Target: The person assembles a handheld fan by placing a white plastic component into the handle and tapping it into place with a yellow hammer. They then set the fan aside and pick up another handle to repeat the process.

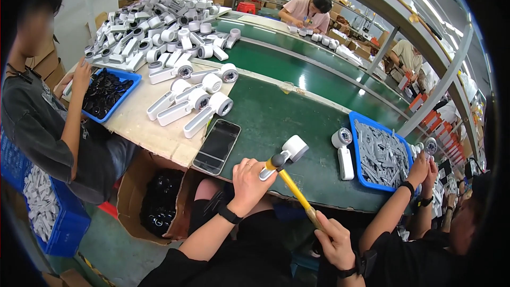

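My left hand [250, 185] is closed round the handle of a white handheld fan [294, 148] with a round head, above the green table's near edge. In my right hand [337, 240] is the handle of a mallet [295, 188] with a yellow shaft. The mallet's black-and-yellow head overlaps the fan's handle, close to my left fingers; I cannot tell whether they touch. A phone [217, 146] lies left of the fan. Another white fan [343, 153] rests on the table to the right.
Several white fans [191, 105] lie on the board at left, before a large heap. A blue tray [388, 154] of grey strips stands right, another blue tray [109, 94] of black parts left. Co-workers sit on both sides. Below is a cardboard box [130, 204].
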### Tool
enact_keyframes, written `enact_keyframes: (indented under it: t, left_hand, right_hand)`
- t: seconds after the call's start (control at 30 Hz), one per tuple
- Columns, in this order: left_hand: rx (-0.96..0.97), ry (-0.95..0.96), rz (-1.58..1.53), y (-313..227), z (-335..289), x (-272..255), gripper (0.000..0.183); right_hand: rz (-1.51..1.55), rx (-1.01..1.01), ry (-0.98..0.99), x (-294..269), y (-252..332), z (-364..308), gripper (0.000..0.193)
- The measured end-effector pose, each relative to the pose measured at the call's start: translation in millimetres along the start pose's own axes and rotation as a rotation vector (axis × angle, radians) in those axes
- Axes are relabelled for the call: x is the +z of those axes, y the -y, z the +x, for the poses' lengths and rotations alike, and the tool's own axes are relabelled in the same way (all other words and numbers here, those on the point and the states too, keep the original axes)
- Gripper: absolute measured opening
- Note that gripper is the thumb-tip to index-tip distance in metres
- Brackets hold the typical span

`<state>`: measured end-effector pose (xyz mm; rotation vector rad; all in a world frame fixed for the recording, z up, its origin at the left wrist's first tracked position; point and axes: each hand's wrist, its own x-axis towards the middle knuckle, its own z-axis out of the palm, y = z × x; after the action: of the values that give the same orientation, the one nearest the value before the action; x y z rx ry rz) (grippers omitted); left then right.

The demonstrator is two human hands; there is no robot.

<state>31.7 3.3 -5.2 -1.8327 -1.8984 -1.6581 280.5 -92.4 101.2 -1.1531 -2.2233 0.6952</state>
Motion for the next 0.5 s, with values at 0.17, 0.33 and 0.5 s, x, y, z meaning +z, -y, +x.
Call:
enact_keyframes:
  t: [0.17,0.33,0.5]
  left_hand:
    - [-0.008,-0.008,0.016,-1,0,0,0.024]
    - [-0.010,-0.004,-0.007,-2,1,-2,0.023]
    - [-0.001,-0.023,-0.047,-3,2,-2,0.022]
  right_hand:
    - [-0.028,0.043,0.069,3,3,-1,0.053]
    - [-0.028,0.025,-0.017,4,1,-7,0.052]
    - [-0.020,0.034,-0.057,-4,-4,3,0.052]
